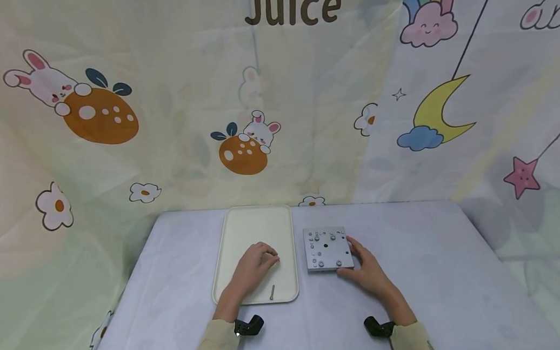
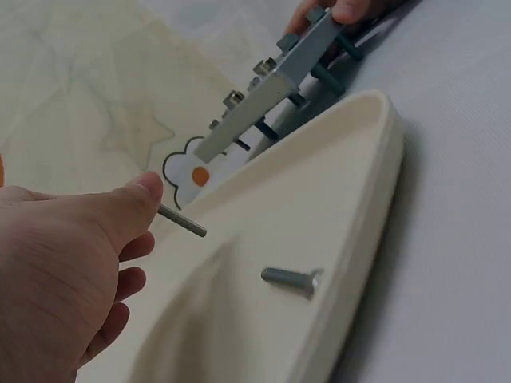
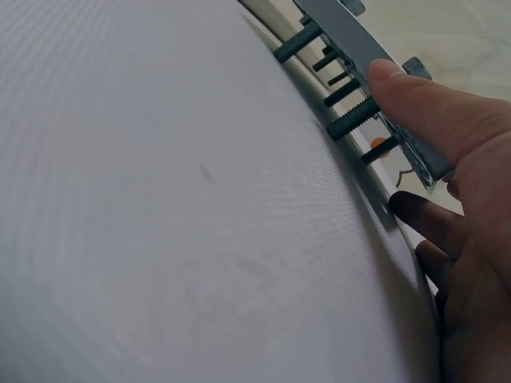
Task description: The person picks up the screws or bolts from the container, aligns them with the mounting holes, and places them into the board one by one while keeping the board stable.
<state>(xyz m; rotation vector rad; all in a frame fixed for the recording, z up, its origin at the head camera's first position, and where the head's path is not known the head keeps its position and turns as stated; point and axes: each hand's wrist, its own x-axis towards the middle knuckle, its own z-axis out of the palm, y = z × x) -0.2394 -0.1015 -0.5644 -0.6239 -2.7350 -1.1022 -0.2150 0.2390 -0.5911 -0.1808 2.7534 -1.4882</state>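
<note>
Over the cream tray (image 1: 259, 222), my left hand (image 1: 250, 270) pinches a thin metal screw (image 2: 184, 221) between thumb and fingers; its shank sticks out and its head is hidden. A lone bolt (image 1: 272, 292) lies in the tray near its front edge. To the tray's right is a square grey metal plate (image 1: 331, 254) with holes and several bolts set through it. My right hand (image 1: 372, 277) holds the plate at its right front corner, thumb (image 3: 386, 72) on the near edge. Bolt shanks (image 3: 355, 118) stick out below the plate; whether they touch the table cannot be told.
A white cloth covers the table (image 1: 443, 272). Behind it hangs a printed curtain (image 1: 177, 95) with rabbits, oranges and a moon. Black wrist cameras sit on the left wrist (image 1: 249, 326) and the right wrist (image 1: 379, 327).
</note>
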